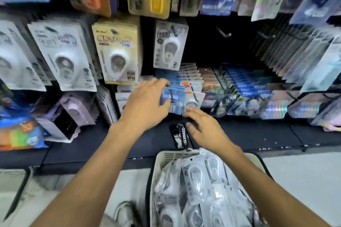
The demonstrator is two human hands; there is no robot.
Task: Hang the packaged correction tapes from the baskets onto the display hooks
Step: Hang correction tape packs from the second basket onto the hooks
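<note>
A dark display wall (212, 46) fills the upper part of the view, hung thick with blister-packed stationery on rows of hooks. White carded correction tapes (64, 57) hang at the left, a yellow-carded one (117, 51) beside them, and a single white card (170, 45) further right next to a bare hook (224, 33). Lower down, rows of smaller packs run back on pegs: blue-carded packs (174, 101) in the middle, darker blue ones (252, 86) to their right. Below the wall lies a dark ledge (258, 134) with a black price tag holder (180, 135) on it, and under that a pale floor (304, 180). At the bottom stands a cream plastic basket (175, 155), heaped with packaged correction tapes (198, 186) in white cards. Both bare forearms reach up and forward over the basket. The left hand (145, 105) curls around the front of the blue-carded packs, thumb on their near face and fingers over the top edge, gripping them. The right hand (204, 127) hovers palm down just beneath and to the right of those packs, fingers loosely spread and blurred, holding nothing that can be seen.
</note>
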